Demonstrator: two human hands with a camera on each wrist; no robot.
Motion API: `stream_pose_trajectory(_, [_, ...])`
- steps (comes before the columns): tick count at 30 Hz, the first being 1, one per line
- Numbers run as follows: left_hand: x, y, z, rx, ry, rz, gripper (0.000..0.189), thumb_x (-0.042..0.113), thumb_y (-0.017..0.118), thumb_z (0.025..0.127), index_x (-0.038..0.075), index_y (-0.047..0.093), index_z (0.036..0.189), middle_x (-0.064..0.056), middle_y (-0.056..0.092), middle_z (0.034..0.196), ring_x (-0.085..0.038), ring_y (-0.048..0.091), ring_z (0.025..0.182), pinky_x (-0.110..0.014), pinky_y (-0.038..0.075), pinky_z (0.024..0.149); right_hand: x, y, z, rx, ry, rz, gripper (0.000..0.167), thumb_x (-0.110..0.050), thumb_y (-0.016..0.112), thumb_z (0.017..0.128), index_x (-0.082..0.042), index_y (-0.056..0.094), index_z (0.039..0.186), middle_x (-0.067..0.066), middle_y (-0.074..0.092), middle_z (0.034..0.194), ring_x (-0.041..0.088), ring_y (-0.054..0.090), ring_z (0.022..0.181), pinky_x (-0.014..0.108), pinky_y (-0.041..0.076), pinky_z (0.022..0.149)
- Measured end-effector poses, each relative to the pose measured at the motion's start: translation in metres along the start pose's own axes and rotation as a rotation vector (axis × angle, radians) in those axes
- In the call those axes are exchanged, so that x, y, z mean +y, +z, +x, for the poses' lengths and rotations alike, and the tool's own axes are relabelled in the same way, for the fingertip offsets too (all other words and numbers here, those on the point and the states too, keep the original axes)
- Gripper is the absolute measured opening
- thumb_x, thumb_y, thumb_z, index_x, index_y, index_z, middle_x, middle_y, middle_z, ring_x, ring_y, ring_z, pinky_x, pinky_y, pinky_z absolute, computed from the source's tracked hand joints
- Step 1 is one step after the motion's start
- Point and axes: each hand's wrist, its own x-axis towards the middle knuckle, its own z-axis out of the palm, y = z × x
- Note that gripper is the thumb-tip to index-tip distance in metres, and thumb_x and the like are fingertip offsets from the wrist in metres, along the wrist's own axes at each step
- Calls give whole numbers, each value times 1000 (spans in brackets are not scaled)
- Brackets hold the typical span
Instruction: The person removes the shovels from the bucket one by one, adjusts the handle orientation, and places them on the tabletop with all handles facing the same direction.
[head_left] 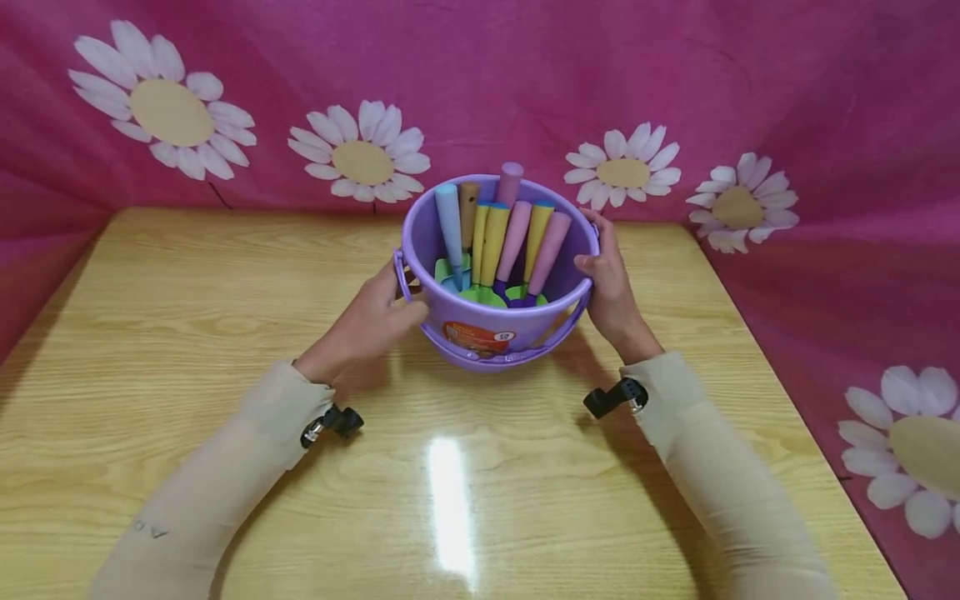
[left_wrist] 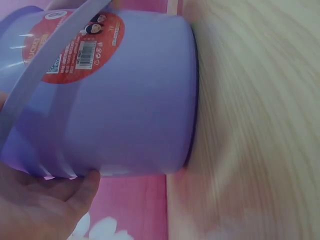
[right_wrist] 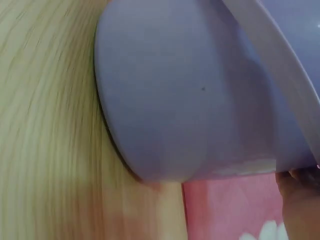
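Can't pin this to a home or an office tbh, looks more like an indoor table setup screened off with fabric. Pink cloth (head_left: 487, 67) with 5 big daisies (head_left: 172, 112) on it hangs behind the far edge of a wood-grain table (head_left: 225, 283), carries on round the 2 far corners and runs down past the right edge. There's a stripe of glare (head_left: 450, 500) on the wood too. Only the purple bucket (head_left: 442, 310) feels a bit household.

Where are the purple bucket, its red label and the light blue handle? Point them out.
Purple bucket (right_wrist: 170, 90), right wrist view: outer side wall.
Red label (left_wrist: 86, 55), left wrist view: printed barcode.
Light blue handle (head_left: 450, 223), head view: middle of its length.
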Motion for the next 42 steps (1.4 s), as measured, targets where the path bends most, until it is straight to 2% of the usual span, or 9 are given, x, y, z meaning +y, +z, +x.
stream_pose_trajectory(4, [-3,-12,-7,0,-6,-14,71,9,55,93,20,33,159,-2,47,159,-24,46,147,-55,36,122,8,12,-2,-7,-52,25,73,-26,44,81,-7,37,151,6,50,144,12,51,128,27,45,107])
stream_pose_trajectory(8, [-6,-24,-12,-13,-2,1,75,8,53,92,19,28,162,-6,45,160,-26,46,145,-57,36,122,12,23,-4,-5,-87,21,73,-32,46,81,-3,42,148,7,54,140,10,55,124,25,48,105])
stream_pose_trajectory(15, [-12,-38,-17,-10,9,24,79,8,52,87,16,30,162,-10,47,159,-30,48,141,-59,36,119,17,34,-2,-39,-116,4,74,-42,48,83,-6,41,147,4,53,139,12,54,125,27,49,106])
stream_pose_trajectory(24, [-13,-39,-18,-12,37,12,79,7,52,86,15,30,162,-11,46,160,-30,46,143,-60,34,120,22,37,-4,-20,-131,46,74,-44,50,84,-7,42,147,2,55,135,11,55,122,24,50,103])
stream_pose_trajectory(33, [-14,-38,-20,0,17,19,77,7,53,85,15,34,159,-10,49,156,-28,47,142,-57,34,120,24,41,-4,-13,-166,80,74,-45,53,83,-6,44,146,2,56,132,12,56,120,24,50,103])
stream_pose_trajectory(42, [-13,-40,-18,-17,15,33,80,8,52,87,18,28,162,-9,43,162,-29,44,146,-57,33,122,24,40,-4,10,-161,38,80,-50,54,83,-5,43,148,6,54,136,13,55,122,26,49,104])
